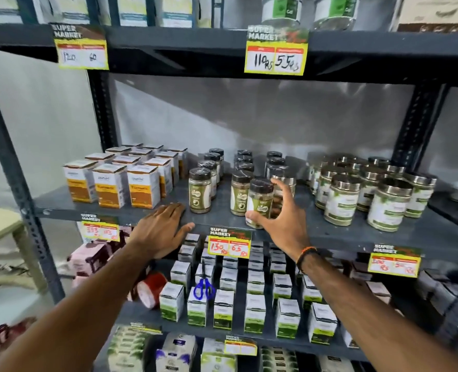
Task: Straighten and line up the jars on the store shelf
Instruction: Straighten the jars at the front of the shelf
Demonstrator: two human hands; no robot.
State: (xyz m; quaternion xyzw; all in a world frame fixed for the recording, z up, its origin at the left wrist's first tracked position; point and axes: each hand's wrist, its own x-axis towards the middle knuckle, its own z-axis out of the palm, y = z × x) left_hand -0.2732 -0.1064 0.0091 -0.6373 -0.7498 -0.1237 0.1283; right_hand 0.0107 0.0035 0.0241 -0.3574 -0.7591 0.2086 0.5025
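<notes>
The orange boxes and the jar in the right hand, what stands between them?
In the head view, two dark-lidded jars stand between the orange boxes and the held jar; the left hand rests below.

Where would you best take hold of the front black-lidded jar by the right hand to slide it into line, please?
Probably around the labelled body of the black-lidded jar, below the lid, from the front right. It stands upright at the shelf edge; the right hand already cups that side, and another jar crowds its left.

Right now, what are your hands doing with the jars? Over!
Right hand wrapped round the front black-lidded jar at the shelf edge. Left hand flat on the shelf, empty. Neighbouring jar close beside; nothing blocking.
</notes>
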